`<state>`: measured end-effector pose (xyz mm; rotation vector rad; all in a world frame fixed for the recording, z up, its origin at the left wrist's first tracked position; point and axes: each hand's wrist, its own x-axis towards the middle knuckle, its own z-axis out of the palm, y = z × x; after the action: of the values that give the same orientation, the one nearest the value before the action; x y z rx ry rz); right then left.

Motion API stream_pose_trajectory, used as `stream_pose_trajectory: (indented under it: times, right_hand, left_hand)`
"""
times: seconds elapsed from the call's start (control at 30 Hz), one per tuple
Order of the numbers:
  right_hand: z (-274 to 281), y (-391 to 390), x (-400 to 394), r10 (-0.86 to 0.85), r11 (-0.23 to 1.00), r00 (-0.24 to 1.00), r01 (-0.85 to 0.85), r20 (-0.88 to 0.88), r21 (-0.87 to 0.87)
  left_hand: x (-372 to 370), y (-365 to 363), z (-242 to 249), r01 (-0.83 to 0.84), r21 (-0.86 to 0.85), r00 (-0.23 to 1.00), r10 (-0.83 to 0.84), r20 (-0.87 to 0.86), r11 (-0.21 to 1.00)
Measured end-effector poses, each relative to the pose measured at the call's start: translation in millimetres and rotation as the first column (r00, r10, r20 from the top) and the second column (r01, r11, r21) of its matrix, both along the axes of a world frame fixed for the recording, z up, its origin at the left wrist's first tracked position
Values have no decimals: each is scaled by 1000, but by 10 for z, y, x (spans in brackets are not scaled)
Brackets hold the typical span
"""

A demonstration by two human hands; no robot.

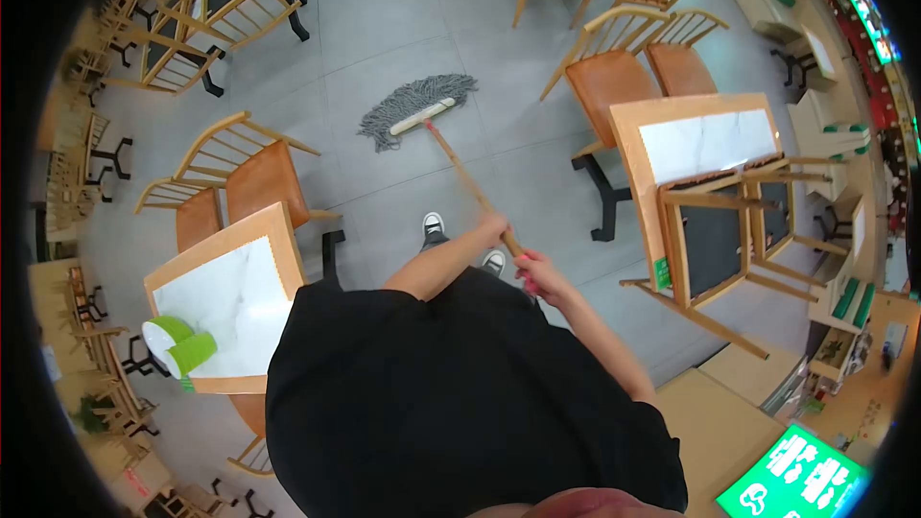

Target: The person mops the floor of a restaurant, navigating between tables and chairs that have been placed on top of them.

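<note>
A mop with a grey string head [418,105] lies spread on the grey tiled floor ahead of my feet. Its wooden handle [465,176] runs back toward my body. My left hand [494,228] is wrapped round the handle partway along. Closer to the handle's near end, my right hand [539,275] grips it too, a little to the right of and below my left. Both hands are closed on the wood. My shoes [434,224] show on the floor on either side of my left forearm.
On the left, a marble-topped table [225,302] bears green and white items [187,347], with orange-seated chairs [264,182] behind it. On the right, a table [710,139] has upturned chairs [715,240] on it. More chairs stand at the top. A green lit sign [794,475] is at the lower right.
</note>
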<state>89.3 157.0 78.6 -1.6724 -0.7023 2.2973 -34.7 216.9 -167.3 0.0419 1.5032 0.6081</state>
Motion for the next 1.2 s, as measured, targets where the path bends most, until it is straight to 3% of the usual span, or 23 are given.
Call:
stream_pose_trajectory:
  times: [0.03, 0.1, 0.2, 0.23, 0.33, 0.57, 0.67, 0.7, 0.73, 0.8, 0.87, 0.93, 1.0, 1.1, 1.2]
  right_hand:
    - [127, -147, 164, -31, 999, 999, 30, 30, 27]
    - [317, -452, 426, -99, 994, 991, 95, 91, 46]
    - [314, -705, 623, -192, 981, 970, 189, 149, 31]
    - [251, -745, 633, -230, 973, 962, 228, 147, 27]
    - [163, -708, 497, -288, 958, 941, 283, 180, 54]
    - [-103, 82, -195, -327, 944, 929, 315, 172, 95]
    - [-197, 791, -806, -311, 947, 939, 293, 147, 128]
    - [-185, 1019, -1056, -304, 949, 943, 287, 135, 132]
    - [-220, 1300, -1328, -276, 954, 957, 262, 86, 144]
    - [-336, 1806, -1942, -213, 961, 976, 217, -41, 173]
    - [-470, 2152, -2627, -86, 960, 996, 76, 25, 270]
    - [-584, 2390, -3128, 1, 934, 992, -45, 124, 353]
    - [-306, 2429, -3346, 78, 912, 964, -171, 253, 372]
    - [-902, 2165, -3351, 61, 766, 895, -325, 441, 554]
    - [-1067, 1802, -2712, 150, 784, 837, -425, 526, 453]
  left_hand:
    - [146, -92, -132, -2, -63, 998, 6, 63, 998]
    - [460, -336, 452, 39, -105, 990, -24, 142, 994]
    - [603, -560, 590, 286, -160, 935, -239, 262, 945]
    - [570, -554, 552, 305, -224, 928, -236, 288, 926]
    - [424, -462, 599, 472, -172, 879, -445, 174, 865]
    - [-231, 315, 459, 373, -51, 928, -372, 25, 927]
    - [-846, 974, 428, 275, 80, 957, -281, 73, 958]
    - [-1111, 1190, 404, 180, 91, 965, -194, 177, 979]
    - [-1400, 1520, 377, 86, 105, 953, -113, 280, 991]
    - [-2100, 2028, 267, 163, 197, 962, -200, 184, 967]
    - [-2926, 2503, -457, 24, 134, 981, -49, 188, 991]
    - [-3517, 2862, -625, -53, -60, 938, 71, 341, 997]
    - [-3497, 2818, -597, -17, -11, 977, 19, 211, 1000]
    - [-3305, 2543, -396, 32, 69, 999, -33, 12, 997]
    - [-2612, 2138, -531, 45, 143, 986, -21, -163, 989]
